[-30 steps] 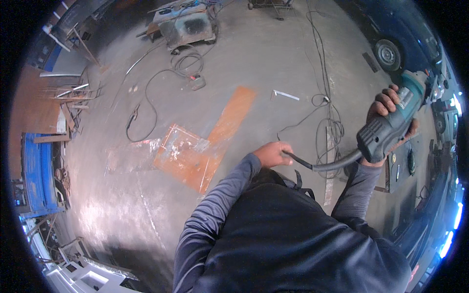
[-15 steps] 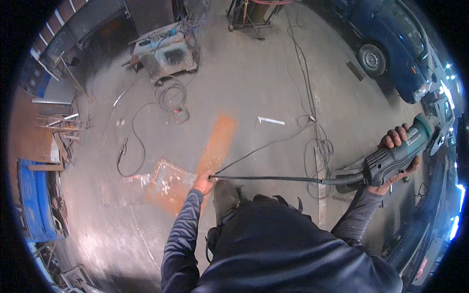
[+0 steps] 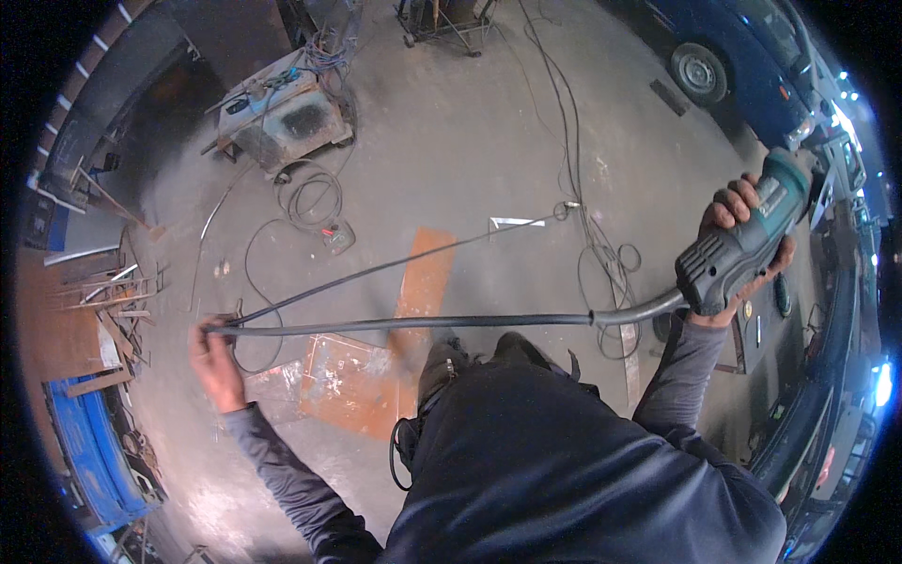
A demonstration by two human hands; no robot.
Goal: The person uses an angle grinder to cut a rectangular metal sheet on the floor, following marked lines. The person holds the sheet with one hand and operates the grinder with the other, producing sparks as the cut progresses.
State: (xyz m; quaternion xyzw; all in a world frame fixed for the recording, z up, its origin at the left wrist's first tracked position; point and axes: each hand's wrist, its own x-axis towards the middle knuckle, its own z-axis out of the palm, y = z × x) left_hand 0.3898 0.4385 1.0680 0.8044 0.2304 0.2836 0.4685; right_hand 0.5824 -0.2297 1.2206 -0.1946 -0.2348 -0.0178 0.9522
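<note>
Raised at the right, my right hand point(image 3: 742, 211) is wrapped round the body of an angle grinder point(image 3: 747, 240), green at its head and black toward the cord end. The grinder's head points up and right, near the blue car. From its rear a thick black power cord point(image 3: 423, 322) runs left across my body to my left hand point(image 3: 216, 362). My left hand is closed on the cord, far out to the left. Past the fingers the cord doubles back to the right, toward a coil on the floor.
Brown sheets point(image 3: 352, 385) lie on the floor ahead of my feet. A welding machine point(image 3: 291, 117) with hoses stands at the far left. Cables point(image 3: 570, 141) run across the floor. A blue car point(image 3: 723, 70) is at the far right; a blue metal piece point(image 3: 94, 451) sits left among scrap.
My left hand has moved far to the left, drawing the cord out with it. The grinder in my right hand has shifted slightly up and left in the picture.
</note>
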